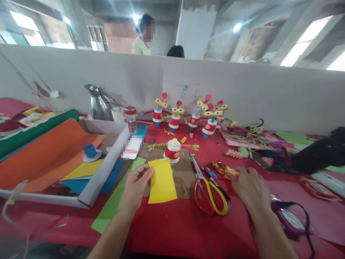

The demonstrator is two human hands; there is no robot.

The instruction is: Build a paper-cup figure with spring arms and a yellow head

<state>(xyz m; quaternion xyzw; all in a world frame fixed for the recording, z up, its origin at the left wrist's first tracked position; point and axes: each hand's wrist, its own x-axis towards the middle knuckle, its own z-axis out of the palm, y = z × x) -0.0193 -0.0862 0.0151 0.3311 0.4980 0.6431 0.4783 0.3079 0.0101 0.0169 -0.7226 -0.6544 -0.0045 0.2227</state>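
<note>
A yellow piece of paper (162, 181) is pinched at its upper left edge between the thumb and fingers of my left hand (138, 183). Behind it stands a red and white paper cup figure (172, 151) with folded paper arms stretched out to both sides, on a brown board (185, 176). My right hand (250, 187) is over the red table at a small heap of colourful scraps (223, 169); its fingers are blurred, so a grip does not show. Between my hands lie scissors (206, 194) with one red and one yellow handle, slightly open, beside a dark pen-like tool (217, 185).
Several finished-looking cup figures (175, 120) line the back by the white partition (107, 68). At left, a white box (105, 165) holds coloured paper; a steel jug (99, 104) stands behind it. A purple device with a strap (291, 219) lies at right. Two people are beyond the partition.
</note>
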